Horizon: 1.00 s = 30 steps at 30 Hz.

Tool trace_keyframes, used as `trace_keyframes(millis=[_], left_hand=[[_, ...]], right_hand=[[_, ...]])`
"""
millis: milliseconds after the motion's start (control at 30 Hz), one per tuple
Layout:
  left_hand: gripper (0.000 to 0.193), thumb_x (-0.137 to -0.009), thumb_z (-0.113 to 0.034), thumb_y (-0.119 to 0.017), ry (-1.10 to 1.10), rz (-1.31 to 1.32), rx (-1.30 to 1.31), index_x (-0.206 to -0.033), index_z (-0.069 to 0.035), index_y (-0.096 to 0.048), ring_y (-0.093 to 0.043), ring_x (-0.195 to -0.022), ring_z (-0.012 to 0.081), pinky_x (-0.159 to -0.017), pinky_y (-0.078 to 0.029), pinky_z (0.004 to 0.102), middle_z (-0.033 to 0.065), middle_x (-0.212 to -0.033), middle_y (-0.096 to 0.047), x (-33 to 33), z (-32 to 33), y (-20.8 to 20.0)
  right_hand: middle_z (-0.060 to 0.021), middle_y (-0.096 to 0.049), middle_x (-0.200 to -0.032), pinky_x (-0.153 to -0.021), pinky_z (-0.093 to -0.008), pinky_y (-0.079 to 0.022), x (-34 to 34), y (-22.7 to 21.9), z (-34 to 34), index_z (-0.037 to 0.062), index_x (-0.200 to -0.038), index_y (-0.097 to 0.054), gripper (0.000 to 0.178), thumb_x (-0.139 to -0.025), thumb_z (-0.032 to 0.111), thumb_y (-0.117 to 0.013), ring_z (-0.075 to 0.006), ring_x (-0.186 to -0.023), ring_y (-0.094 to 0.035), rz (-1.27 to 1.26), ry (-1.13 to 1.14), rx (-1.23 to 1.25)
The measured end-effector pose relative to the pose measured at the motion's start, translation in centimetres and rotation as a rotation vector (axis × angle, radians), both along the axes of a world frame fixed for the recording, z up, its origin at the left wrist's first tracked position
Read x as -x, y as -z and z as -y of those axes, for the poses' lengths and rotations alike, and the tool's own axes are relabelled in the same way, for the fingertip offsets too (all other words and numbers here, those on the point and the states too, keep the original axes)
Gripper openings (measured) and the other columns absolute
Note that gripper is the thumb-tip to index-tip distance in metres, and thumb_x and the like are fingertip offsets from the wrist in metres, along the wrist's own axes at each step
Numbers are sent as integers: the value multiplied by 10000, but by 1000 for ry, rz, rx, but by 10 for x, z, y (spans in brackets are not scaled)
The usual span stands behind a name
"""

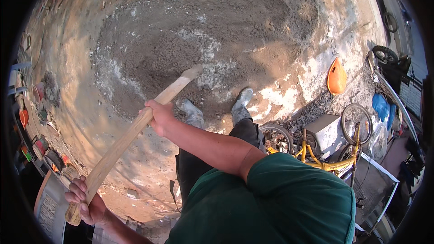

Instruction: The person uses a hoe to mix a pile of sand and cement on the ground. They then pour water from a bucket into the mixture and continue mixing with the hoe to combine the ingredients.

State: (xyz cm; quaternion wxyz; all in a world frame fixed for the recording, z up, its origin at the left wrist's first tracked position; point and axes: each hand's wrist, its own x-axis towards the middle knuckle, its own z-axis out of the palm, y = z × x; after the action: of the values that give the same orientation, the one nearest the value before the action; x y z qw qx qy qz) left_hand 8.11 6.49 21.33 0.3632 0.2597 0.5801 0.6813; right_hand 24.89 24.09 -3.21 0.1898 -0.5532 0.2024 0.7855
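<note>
A wooden handle (118, 150) is held at a slant across the person's left side, its upper end over the dark dirt (158, 56). Its lower end is clasped by the left hand (96, 210); farther up, it is gripped by the right hand (161, 117). 2 boots (194, 115) are planted nearby.

The floor here is a bare ground (77, 108), brown and tan, with shade and sunny spots. On it is spread a wide dark grey heap (167, 54) of loose material, with white powder (122, 77) in patches. Two dusty boots (242, 101) stand at its near side. To the right lie an orange bowl (338, 79) with pointed end, and some grey gravel (322, 112).
</note>
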Motion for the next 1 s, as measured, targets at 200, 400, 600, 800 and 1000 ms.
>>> trace_keyframes(millis=[200,400,600,800,1000], left_hand=[[256,-767,-104,-720,-5,156,-84,-848,-142,-480,-454,-964,211,-1156,-256,467,8,-850,-477,-33,28,24],[236,-758,-78,-723,210,373,-86,-883,-106,-524,-540,-937,240,-1053,-384,478,52,-877,-549,-215,-130,228],[181,-765,3,-649,422,392,-26,-896,-71,-548,-554,-905,225,-969,-425,441,53,-886,-567,-289,-181,311],[179,-783,24,-612,240,196,64,-925,-56,-538,-557,-927,230,-952,-438,438,83,-905,-568,-170,-125,263],[155,-799,33,-632,163,25,69,-914,-44,-560,-581,-875,215,-890,-479,412,85,-876,-588,-114,-85,148]], right_hand=[[-151,-517,-950,-703,-471,-604,-45,-6,-4,11,-1120,-341,407,-848,-17,-643,-314,-776,-646,48,-2,-120],[-136,-535,-808,-727,-450,-535,-290,181,-89,24,-1010,-448,179,-886,88,-559,-294,-734,-579,380,135,-186],[-92,-544,-815,-757,-451,-530,-413,301,-84,86,-985,-455,109,-910,150,-501,-243,-723,-567,376,134,19],[-82,-549,-732,-738,-443,-518,-194,314,-19,102,-818,-482,85,-845,163,-534,-266,-669,-542,249,16,174],[-118,-582,-836,-780,-480,-522,-125,221,15,89,-955,-501,162,-866,183,-599,-300,-748,-579,88,-166,37]])
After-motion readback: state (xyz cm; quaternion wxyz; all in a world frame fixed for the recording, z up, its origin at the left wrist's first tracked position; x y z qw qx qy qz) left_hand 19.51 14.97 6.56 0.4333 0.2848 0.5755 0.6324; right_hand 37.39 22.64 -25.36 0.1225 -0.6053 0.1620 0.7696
